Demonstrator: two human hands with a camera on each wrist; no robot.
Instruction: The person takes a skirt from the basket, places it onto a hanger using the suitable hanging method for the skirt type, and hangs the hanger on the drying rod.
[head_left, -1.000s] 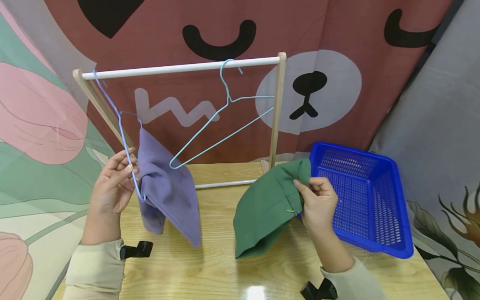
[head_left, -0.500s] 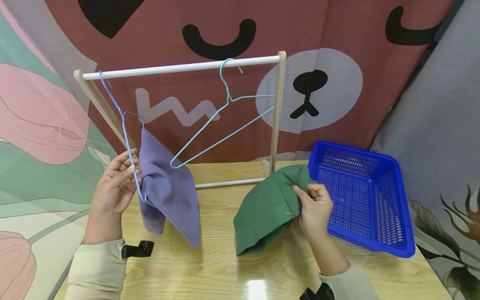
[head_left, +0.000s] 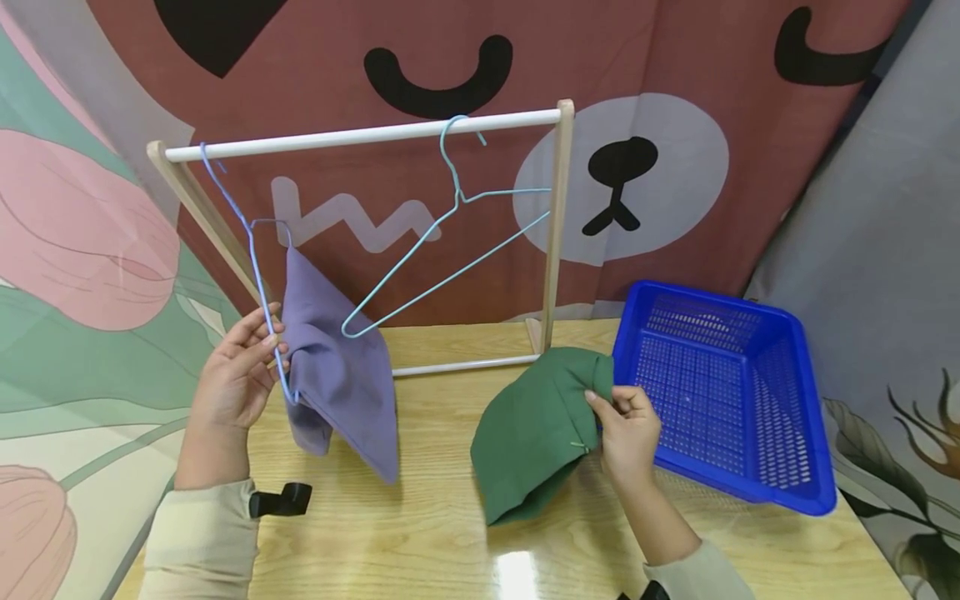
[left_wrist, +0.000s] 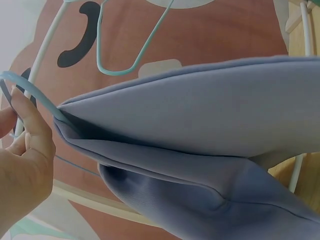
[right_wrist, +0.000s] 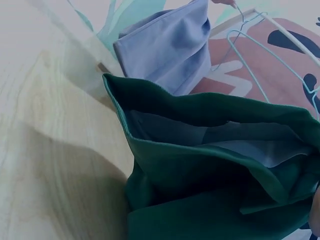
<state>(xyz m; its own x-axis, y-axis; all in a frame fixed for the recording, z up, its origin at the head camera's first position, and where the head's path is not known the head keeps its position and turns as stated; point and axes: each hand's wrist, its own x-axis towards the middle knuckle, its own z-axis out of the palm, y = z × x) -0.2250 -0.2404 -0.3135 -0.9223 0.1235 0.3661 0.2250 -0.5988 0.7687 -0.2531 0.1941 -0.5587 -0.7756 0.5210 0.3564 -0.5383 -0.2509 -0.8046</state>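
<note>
My left hand (head_left: 238,367) pinches a lilac wire hanger (head_left: 253,258) near its lower end, thumb against fingers. Its hook lies over the rack's white top rod, near the left post. A purple cloth garment (head_left: 337,367) hangs from the hanger's other side; in the left wrist view the hanger's end enters a fold of the purple garment (left_wrist: 200,110). My right hand (head_left: 628,433) grips a green cloth garment (head_left: 536,433) by its upper right edge, over the table. The right wrist view shows the green garment (right_wrist: 210,170) with its opening wide and a greyish inside.
A light blue hanger (head_left: 405,254) hangs bare on the right part of the rack's top rod (head_left: 337,138). The blue plastic basket (head_left: 813,442) stands to the right on the wooden table (head_left: 420,533). A printed cloth (head_left: 480,50) forms the backdrop.
My right hand has lowered a little with the green garment. My left hand has shifted slightly right with the lilac hanger, whose hook has slid a bit right along the rod.
</note>
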